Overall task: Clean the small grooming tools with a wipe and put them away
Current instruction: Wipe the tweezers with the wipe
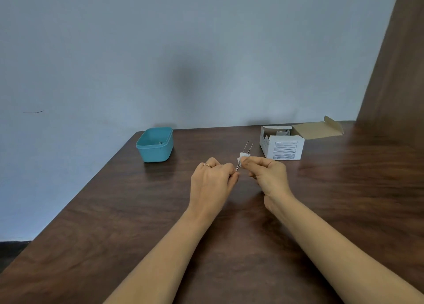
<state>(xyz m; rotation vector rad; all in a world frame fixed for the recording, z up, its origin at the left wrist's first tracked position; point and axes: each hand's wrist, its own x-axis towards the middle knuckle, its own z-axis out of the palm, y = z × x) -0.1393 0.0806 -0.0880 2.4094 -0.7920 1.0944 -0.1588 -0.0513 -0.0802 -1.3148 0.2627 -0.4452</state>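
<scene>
Pale blue-grey wall (pixel 137 51) behind; dark wood-grain table (pixel 114 212) fills the lower field, with a brown panel (pixel 394 74) rising at the far right.

Both hands are raised just above the table at mid-field, close together, forearms bare.

White cardboard box (pixel 283 150): beyond and to the right of the grip, near it, lid flap folded open toward the right, printed label on the near face. Contents are too dim to identify.

Teal plastic container (pixel 156 152): beyond and to the left of the grip, well apart from it, lidless, rounded corners. It holds a small metallic item, too small to name.

Left hand (pixel 211 179): back of hand up, fingers curled, fingertips pinching the near end of the tweezers (pixel 248 146).

Right hand (pixel 268 173): fingers curled, thumb and forefinger pinching the wipe (pixel 241 156) against the tweezers just beyond the left-hand pinch.

Tweezers: held in the air between the two hands, tilted up and away toward the box. Thin bare metal, silver-grey, two slender arms. The arms stand slightly apart at the far free end and run together toward the left fingertips. The near end is hidden in the pinch, so I cannot tell which end is the tip.

Wipe: small white crumpled pad, folded round the middle of the tweezers, only partly visible past the right fingertips.

Ring (pixel 207 165): thin gold-toned band on a left finger.
</scene>
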